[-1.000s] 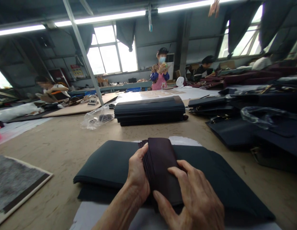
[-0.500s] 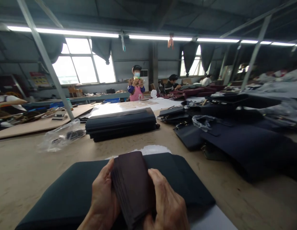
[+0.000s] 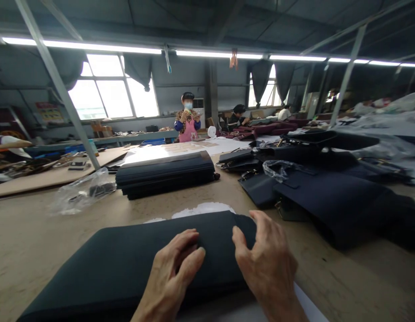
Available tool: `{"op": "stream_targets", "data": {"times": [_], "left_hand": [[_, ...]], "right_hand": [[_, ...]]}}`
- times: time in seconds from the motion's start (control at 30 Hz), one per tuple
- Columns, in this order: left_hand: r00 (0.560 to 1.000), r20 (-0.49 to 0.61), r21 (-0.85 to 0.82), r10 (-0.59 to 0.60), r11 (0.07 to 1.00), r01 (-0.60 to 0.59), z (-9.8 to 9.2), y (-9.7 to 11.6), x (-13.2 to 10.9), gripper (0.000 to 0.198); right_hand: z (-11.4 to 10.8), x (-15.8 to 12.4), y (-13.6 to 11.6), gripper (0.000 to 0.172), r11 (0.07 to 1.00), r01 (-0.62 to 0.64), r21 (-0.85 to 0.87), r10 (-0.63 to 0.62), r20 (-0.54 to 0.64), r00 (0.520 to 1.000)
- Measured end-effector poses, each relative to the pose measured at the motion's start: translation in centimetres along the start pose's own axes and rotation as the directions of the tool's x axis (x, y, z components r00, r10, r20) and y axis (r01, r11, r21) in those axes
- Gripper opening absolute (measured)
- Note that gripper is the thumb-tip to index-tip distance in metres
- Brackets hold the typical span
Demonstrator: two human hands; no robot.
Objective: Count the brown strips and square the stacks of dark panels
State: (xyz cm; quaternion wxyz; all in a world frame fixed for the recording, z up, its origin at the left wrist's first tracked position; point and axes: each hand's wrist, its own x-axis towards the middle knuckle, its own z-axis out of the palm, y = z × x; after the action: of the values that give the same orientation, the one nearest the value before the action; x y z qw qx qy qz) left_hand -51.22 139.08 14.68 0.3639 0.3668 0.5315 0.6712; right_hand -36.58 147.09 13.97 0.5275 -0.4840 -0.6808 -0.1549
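Observation:
A dark green folded piece [image 3: 110, 264] lies across the near part of the table, with white paper [image 3: 203, 208] showing beyond its far edge. Over its middle is my left hand [image 3: 173, 268], fingers curved and the thumb apart from them, holding nothing. My right hand [image 3: 267, 259] is at the piece's right end, thumb and fingers spread, also with nothing in it. A gap of bare green material separates the two hands. The brown stack is not in view.
Behind the green piece sits a stack of dark panels [image 3: 165, 174]. Clear plastic wrap [image 3: 83, 192] lies to its left. Dark blue bag pieces [image 3: 328, 197] are heaped at the right. A slanted metal post [image 3: 64, 98] rises at the left. A person [image 3: 188, 120] stands across the table.
The brown stack that was between my hands has gone from view. Both hands have let go and moved apart, the right one further right.

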Motion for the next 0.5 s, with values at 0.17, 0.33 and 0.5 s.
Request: {"op": "stream_targets", "data": {"times": [0.17, 0.33, 0.5], "left_hand": [[0.935, 0.288, 0.561, 0.208, 0.755, -0.341, -0.4, 0.4, -1.1, 0.048], [0.798, 0.566, 0.665, 0.207, 0.457, -0.59, 0.1, 1.0, -1.2, 0.071], [0.735, 0.659, 0.701, 0.162, 0.221, -0.678, -2.1, 0.7, -1.3, 0.103]], "right_hand": [[0.5, -0.8, -0.9, 0.03, 0.954, 0.265, 0.141, -0.286, 0.158, 0.945], [1.7, -1.1, -0.3, 0.04, 0.894, 0.428, 0.131, -0.443, 0.133, 0.886], [2.7, -0.8, 0.3, 0.051, 0.888, 0.352, 0.295, -0.408, 0.153, 0.9]]}}
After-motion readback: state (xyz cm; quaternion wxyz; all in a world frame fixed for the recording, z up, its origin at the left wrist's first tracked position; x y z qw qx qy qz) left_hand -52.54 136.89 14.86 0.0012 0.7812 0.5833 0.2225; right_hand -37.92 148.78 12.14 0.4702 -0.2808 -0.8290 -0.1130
